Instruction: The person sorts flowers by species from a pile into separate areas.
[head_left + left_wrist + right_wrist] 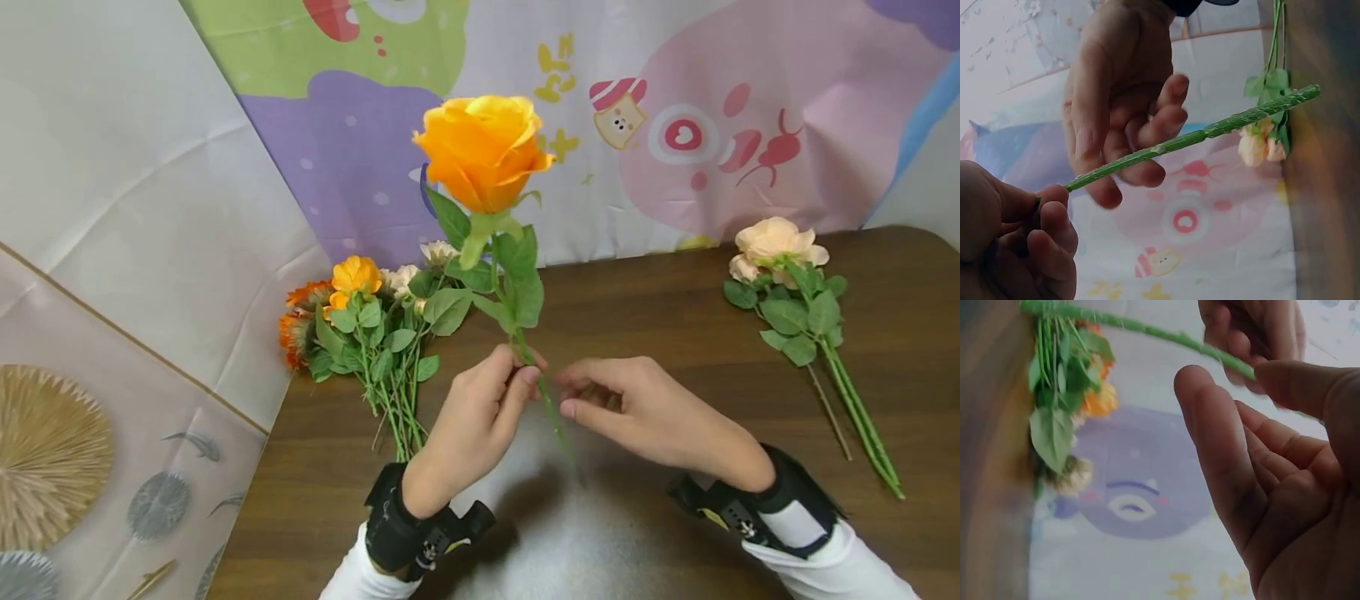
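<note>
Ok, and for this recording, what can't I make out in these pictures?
Orange bloom: outside the left wrist view, which shows just the lower stem.
Stem ends of the orange-and-white bunch: head view, hidden behind the left hand and its black wristband.
Whether the right hand touches the stem: right wrist view, its thumb overlaps it.
Tabletop: blurred in the left wrist view.
</note>
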Tool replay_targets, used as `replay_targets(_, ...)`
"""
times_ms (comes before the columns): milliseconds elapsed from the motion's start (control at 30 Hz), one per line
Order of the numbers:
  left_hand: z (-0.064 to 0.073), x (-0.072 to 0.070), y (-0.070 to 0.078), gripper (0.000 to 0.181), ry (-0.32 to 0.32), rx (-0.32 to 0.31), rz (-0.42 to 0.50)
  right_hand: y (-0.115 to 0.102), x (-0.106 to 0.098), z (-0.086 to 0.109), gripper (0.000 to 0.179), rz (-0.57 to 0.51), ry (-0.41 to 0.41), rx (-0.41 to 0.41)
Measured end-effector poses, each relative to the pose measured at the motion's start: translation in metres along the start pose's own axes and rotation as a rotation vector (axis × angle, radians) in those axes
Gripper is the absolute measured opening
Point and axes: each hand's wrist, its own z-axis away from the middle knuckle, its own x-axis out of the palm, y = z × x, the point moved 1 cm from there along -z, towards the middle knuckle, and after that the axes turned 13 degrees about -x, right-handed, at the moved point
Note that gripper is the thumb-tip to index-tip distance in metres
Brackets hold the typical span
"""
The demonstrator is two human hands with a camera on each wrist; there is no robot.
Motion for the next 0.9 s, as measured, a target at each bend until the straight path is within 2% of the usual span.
replay_targets(133, 0.000, 0.007, 0.000, 0.010, -0.027, 0.023, -0.005, 0.001, 0.008, 0.000, 0.008, -0.041, -0.020, 0.007)
replay_targets(333, 0.000, 0.013, -0.001, 0.006, -0.031, 0.038, -0.014, 0.002, 0.012, 0.001, 0.008, -0.056, -0.005, -0.034)
replay_targets(533, 0.002, 0.012, -0.003, 0.013, -0.066, -0.005, 0.007, 0.001, 0.010, 0.001, 0.007, -0.023, 0.026, -0.041)
replay_targets(667, 0.001, 0.001, -0.005, 0.022, -0.051, -0.075, -0.006, 0.004, -0.004, 0.003, 0.008, 0.093, 0.100, 0.020)
replay_targets(800, 0.000, -0.016, -0.008, 0.024, 0.016, -0.118, -0.029, 0.008, -0.028, 0.010, 0.006, 0.244, 0.173, 0.132)
replay_targets(900, -0.001, -0.029, -0.010, 0.025, 0.076, -0.128, -0.032, 0.013, -0.049, 0.017, 0.004, 0.348, 0.194, 0.207)
